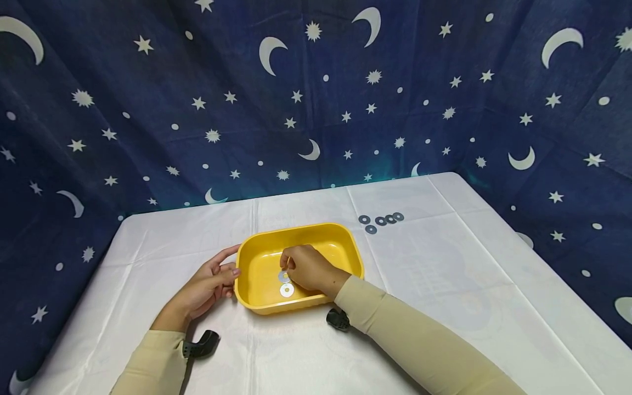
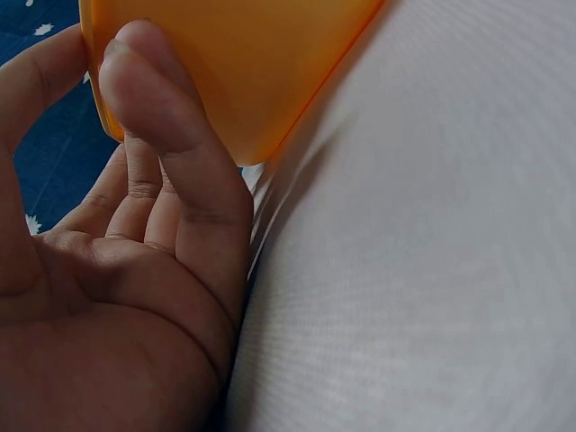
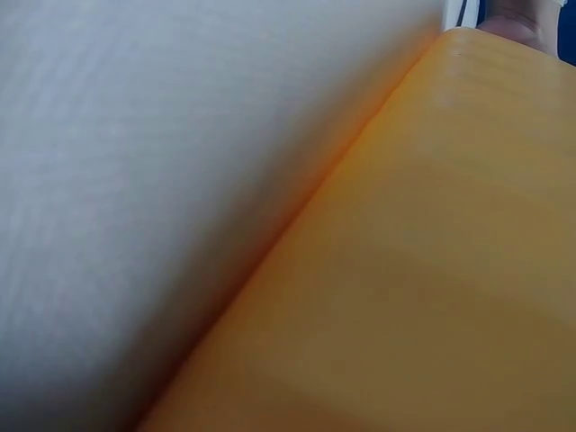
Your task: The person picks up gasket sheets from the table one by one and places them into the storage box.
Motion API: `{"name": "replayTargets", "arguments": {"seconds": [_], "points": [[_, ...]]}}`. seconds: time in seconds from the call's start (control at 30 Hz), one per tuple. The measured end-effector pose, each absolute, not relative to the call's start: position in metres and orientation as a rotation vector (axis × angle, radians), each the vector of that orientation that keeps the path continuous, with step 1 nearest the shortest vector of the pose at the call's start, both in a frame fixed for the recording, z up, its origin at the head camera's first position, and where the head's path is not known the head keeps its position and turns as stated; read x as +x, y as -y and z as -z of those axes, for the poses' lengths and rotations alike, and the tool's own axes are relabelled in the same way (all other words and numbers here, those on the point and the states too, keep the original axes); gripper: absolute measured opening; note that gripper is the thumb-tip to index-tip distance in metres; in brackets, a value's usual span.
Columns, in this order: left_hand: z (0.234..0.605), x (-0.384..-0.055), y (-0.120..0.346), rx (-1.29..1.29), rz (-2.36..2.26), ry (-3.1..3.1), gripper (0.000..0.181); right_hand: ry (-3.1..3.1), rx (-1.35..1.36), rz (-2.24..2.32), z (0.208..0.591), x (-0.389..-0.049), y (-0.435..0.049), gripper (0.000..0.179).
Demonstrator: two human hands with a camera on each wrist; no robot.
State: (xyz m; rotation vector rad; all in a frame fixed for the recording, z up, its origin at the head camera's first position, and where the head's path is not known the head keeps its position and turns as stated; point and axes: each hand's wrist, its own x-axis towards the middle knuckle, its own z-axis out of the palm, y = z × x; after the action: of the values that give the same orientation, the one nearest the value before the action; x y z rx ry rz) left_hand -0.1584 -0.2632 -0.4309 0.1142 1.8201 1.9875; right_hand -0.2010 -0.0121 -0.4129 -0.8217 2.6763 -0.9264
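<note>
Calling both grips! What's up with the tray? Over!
Left grip touching yellow tray. Right grip inside, at silver washers; hold unclear. No blockage seen.

1. Left forearm (image 1: 153, 362) reaches in from the near left; left hand (image 1: 207, 288) turns its palm (image 2: 108, 351) rightward.
2. Right forearm (image 1: 424, 340) slants in from the near right; right hand (image 1: 308, 267) is palm-down, fingers (image 1: 287, 255) curled downward.

Yel tray (image 1: 259, 280); silv washers (image 1: 283, 293); dk gry washers (image 1: 361, 220); wht cloth (image 1: 469, 285); navy backdrop (image 1: 257, 104) w/ wht star/moon print.
</note>
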Motion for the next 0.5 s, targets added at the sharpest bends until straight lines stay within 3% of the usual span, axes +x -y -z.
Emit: {"name": "replayTargets", "arguments": {"seconds": [0.5], "points": [[0.433, -0.158, 0.264, 0.151, -2.011, -1.801, 0.059, -2.667, -0.807, 1.332, 0.394, -0.198, -0.031, 0.013]]}}
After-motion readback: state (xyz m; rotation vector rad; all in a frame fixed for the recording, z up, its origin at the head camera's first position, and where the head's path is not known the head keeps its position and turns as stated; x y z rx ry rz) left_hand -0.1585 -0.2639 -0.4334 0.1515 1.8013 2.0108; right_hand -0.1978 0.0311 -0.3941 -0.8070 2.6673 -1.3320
